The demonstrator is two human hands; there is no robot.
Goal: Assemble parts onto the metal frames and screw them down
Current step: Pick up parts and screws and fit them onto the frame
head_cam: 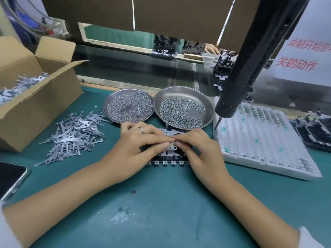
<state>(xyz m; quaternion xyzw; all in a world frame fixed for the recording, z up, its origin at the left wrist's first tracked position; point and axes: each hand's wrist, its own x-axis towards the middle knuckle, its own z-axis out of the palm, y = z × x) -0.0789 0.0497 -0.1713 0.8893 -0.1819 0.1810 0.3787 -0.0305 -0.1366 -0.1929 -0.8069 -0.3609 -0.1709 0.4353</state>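
Lying on the green mat (161, 203), largely hidden under both hands, is the metal frame (167, 158); only its perforated top edge and a near row of small tabs are showing. The cardboard box (35, 104) at left is running out of the picture, as is the phone (10, 178). The hanging black screwdriver (250, 68) is blocking the stacked parts behind it. The left hand (136, 149) and right hand (200, 151) are pressing down on the frame, fingertips meeting at its middle; whether they are pinching a part, I cannot tell. Two steel dishes of screws (129, 105) (182, 108) are sitting just beyond the frame.
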